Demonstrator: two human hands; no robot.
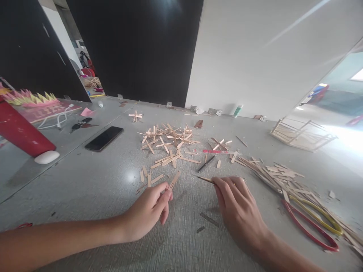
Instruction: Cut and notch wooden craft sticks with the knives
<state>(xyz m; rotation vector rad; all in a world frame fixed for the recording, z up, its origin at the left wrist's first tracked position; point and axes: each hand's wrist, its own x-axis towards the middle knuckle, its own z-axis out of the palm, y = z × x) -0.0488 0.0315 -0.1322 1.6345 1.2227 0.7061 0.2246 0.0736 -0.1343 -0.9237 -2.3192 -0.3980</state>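
Between the thumb and fingers of my left hand (153, 207) is a flat wooden craft stick (174, 180) with a small slot cut near my fingertips. My right hand (238, 207) is closed around a slim pointed tool (206, 180), its thin dark tip facing left toward the stick, apart from it. Whether it is a knife or an awl I cannot tell. Short notched stick pieces (149, 179) lie just beyond my left hand. A black pen (207, 164) rests beyond the tool's tip. Farther back is a pile of crossed craft sticks (170, 138).
Scissors (312, 223) with red and yellow handles lie at right beside loose sticks (280, 173). A phone (104, 138), keys (81, 124) and a red cylinder (22, 126) are at left. A wooden stick frame (302, 134) stands back right, near the upright white panel (255, 56).
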